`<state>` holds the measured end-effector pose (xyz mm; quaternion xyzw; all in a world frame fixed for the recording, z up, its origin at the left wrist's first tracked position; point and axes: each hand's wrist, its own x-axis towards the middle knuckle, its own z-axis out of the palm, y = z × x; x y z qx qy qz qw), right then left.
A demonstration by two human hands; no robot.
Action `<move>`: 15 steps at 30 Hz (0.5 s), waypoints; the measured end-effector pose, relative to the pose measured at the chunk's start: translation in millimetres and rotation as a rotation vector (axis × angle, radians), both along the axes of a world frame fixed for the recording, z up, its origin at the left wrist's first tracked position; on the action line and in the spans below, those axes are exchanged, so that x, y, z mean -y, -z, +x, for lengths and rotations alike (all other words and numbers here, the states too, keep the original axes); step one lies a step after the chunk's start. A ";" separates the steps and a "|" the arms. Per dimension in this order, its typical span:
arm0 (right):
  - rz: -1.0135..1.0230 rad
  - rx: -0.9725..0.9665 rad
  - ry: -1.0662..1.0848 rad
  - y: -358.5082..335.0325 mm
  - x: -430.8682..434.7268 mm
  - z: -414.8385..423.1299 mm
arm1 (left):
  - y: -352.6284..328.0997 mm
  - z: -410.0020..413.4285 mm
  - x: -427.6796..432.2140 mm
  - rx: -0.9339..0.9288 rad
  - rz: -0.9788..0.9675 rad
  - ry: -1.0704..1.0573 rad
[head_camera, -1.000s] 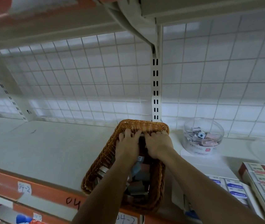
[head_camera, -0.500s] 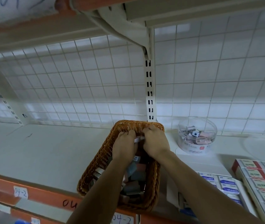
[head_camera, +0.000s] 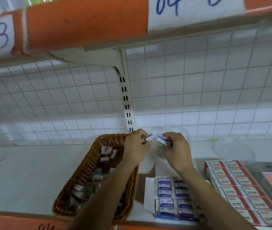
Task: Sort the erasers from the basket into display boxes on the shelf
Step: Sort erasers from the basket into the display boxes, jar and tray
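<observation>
Wicker basket point(head_camera: 85, 165) sits on the shelf point(head_camera: 32, 171), loose erasers point(head_camera: 106, 151) inside. At its far right corner the left hand point(head_camera: 136, 146) pinches a pale eraser point(head_camera: 149, 138) and the right hand point(head_camera: 176, 150) pinches a blue eraser point(head_camera: 162, 140), close together behind the box point(head_camera: 171, 196).

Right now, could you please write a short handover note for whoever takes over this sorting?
Left hand: pinches a pale eraser.
Right hand: pinches a blue eraser.
Basket: on the shelf, many loose erasers inside.
Blue box and red box: right of the basket, both hold rows of erasers.
Left to do: box the two held erasers, then sort out the basket.
</observation>
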<state>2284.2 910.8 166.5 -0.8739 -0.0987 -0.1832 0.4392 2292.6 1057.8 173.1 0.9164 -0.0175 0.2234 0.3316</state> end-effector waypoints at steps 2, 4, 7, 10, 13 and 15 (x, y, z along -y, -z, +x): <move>-0.068 -0.013 0.036 1.5 21.7 -2.7 | -0.1 7.4 14.3 -0.011 -0.032 0.018; -0.092 -0.048 0.054 1.2 40.5 -9.1 | 0.9 14.2 24.9 -0.009 -0.026 0.017; -0.081 -0.085 0.061 -1.5 59.7 -21.3 | 2.8 16.9 33.8 -0.010 0.028 0.038; -0.056 -0.111 0.043 -3.3 71.0 -28.6 | 2.7 10.9 35.0 -0.041 0.042 0.120; -0.036 -0.147 0.030 -4.6 75.4 -32.3 | -3.4 -0.1 36.4 -0.061 0.056 0.163; 0.046 -0.162 0.045 -6.1 75.6 -33.7 | -11.6 -13.1 41.0 -0.103 0.021 0.214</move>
